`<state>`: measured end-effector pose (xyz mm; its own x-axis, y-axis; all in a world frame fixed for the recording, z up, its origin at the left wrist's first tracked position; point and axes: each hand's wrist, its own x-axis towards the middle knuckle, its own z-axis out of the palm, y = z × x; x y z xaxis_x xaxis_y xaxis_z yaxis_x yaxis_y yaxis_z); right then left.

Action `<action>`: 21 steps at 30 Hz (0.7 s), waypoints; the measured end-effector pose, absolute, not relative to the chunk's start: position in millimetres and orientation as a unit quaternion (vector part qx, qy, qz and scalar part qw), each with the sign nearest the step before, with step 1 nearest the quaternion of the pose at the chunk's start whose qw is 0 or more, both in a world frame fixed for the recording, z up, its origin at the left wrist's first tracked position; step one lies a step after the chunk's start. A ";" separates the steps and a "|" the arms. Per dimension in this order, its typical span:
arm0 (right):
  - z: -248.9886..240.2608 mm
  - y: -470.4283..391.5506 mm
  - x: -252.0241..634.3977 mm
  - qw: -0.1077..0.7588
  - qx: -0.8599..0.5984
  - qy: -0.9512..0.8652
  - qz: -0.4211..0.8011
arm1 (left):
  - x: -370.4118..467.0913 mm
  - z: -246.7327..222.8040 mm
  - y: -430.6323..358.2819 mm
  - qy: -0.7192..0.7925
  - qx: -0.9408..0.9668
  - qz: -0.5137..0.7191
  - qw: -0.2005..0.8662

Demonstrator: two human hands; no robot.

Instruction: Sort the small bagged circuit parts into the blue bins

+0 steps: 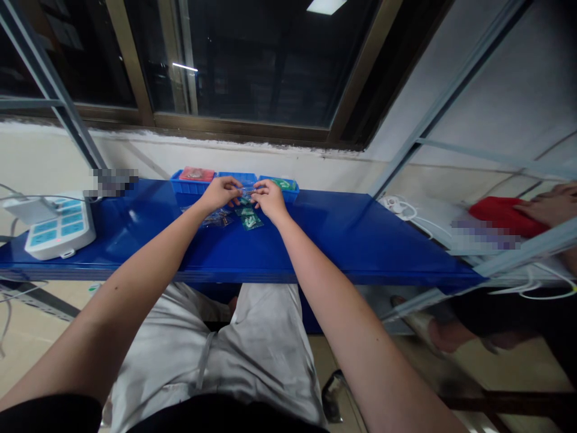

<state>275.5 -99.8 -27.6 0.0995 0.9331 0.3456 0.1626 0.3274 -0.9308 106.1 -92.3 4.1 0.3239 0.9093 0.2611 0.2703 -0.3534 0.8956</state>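
My left hand (222, 192) and my right hand (271, 199) are close together over the blue table (333, 234), with fingers pinched. Between them stretches a small clear plastic bag (247, 193), gripped at either side; its contents are too small to make out. Just below my hands lie small green packets (251, 222) with whitish pieces showing. To their left sits a loose pile of clear plastic bags (217, 218) holding small dark parts. Behind my hands stand a left blue bin (180, 187) with red packets (197, 174), a middle blue bin (237, 177) and a right blue bin (291, 195) with green packets.
A white power strip (63, 231) with a plug and cables lies at the table's left end. Grey metal uprights (419, 135) flank the table. At the right, another person's hand (552, 207) is near a red item (507, 215). White cables (406, 210) hang there.
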 end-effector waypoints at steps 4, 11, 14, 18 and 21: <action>-28.2 -99.2 276.0 0.566 -0.474 -0.586 0.334 | 105.3 3.7 -90.5 0.417 0.719 0.399 0.386; -23.9 -100.5 276.1 0.575 -0.502 -0.553 0.333 | 110.7 -0.5 -90.7 0.421 0.706 0.394 0.411; -22.9 -99.6 276.7 0.583 -0.517 -0.529 0.335 | 116.7 -0.9 -92.7 0.432 0.682 0.411 0.424; -22.9 -99.1 277.0 0.587 -0.531 -0.508 0.339 | 120.0 0.4 -88.0 0.436 0.616 0.481 0.446; -23.5 -100.4 276.8 0.573 -0.538 -0.524 0.327 | 118.3 3.0 -77.3 0.423 0.561 0.538 0.467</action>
<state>276.8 -100.4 -23.5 0.2375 0.9392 0.2479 0.1886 0.2058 -0.9603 118.3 -77.3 3.0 0.0639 0.9759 0.2084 -0.0280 -0.2070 0.9779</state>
